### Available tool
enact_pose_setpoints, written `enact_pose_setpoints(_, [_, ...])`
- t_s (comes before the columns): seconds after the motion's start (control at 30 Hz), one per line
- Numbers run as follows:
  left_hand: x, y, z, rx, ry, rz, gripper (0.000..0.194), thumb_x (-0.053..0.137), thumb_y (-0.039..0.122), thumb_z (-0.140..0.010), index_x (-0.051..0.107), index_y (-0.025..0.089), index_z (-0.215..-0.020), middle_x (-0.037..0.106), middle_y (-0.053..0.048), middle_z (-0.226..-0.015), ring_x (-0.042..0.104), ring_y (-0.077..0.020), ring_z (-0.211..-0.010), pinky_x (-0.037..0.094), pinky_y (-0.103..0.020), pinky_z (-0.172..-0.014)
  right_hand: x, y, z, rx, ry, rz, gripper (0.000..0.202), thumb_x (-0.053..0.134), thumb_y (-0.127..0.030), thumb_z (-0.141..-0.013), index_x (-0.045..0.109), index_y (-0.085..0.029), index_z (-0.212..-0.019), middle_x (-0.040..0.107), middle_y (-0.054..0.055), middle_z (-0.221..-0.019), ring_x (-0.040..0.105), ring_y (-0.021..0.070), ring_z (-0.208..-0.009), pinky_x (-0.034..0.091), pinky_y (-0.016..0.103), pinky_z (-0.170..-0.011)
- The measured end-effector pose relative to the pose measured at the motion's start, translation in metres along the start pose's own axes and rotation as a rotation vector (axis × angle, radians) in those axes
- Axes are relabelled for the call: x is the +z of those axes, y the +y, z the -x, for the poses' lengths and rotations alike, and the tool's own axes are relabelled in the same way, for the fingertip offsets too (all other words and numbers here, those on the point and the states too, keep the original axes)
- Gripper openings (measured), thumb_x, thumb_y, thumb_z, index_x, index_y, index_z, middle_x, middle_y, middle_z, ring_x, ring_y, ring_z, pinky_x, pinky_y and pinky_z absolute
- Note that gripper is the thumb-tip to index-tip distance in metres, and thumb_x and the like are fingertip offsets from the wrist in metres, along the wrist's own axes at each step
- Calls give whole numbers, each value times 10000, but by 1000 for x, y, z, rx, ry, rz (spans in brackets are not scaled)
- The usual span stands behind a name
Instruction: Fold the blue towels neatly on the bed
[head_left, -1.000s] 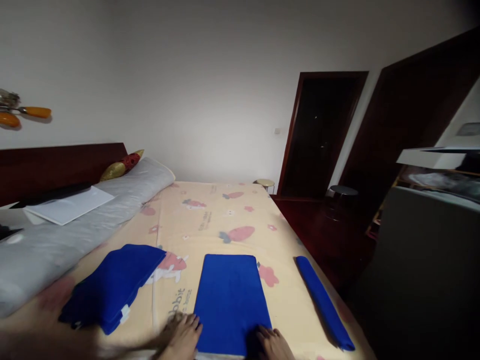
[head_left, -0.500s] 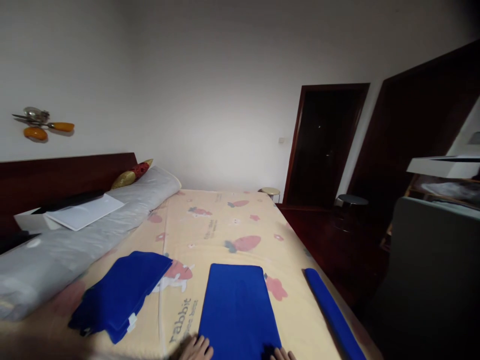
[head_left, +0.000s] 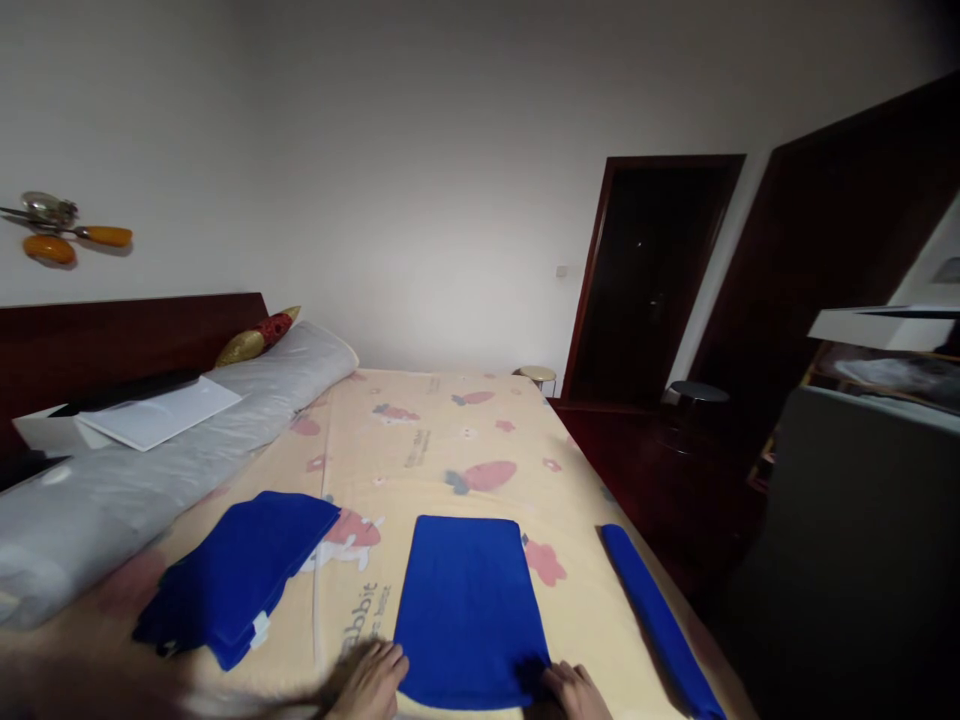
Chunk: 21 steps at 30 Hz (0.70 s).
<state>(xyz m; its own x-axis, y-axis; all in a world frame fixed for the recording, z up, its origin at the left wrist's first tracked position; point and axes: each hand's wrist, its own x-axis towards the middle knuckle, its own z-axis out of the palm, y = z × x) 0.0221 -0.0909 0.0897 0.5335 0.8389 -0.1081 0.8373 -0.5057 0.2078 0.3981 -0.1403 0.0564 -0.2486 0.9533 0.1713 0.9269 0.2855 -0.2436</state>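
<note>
At bottom centre, the left hand (head_left: 373, 680) and right hand (head_left: 576, 690) lie with fingers flat, gripping nothing, on the near corners of the folded blue towel (head_left: 466, 608); wrists are cut off.

left hand (head_left: 373, 680): low at frame bottom, palm down, fingers together, pointing forward-right | right hand (head_left: 574, 690): low at frame bottom, palm down, fingers curled inward | forearms: left blurred, right out of view
</note>
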Motion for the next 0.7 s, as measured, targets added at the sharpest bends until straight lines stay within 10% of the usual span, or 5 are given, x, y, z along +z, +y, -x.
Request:
enact_pose_setpoints(0.3, [-16, -12, 4, -77, 69, 83, 350, 459, 3, -642, 601, 256, -837, 632, 25, -958, 552, -156, -982, 384, -264, -884, -20, -5, -5, 181, -73, -19, 321, 425, -64, -732, 701, -222, -775, 715, 52, -894, 653, 230, -902, 444, 345, -806])
enact_pose_setpoints(0.7, [11, -40, -22, -294, 172, 645, 125, 554, 172, -635, 616, 207, -737, 571, 18, -713, 556, -164, -754, 414, -273, -741, -18, 5, -8, 320, 81, -517, 239, 418, -288, -726, 633, -218, -802, 691, 63, -842, 642, 213, -786, 476, 315, -763])
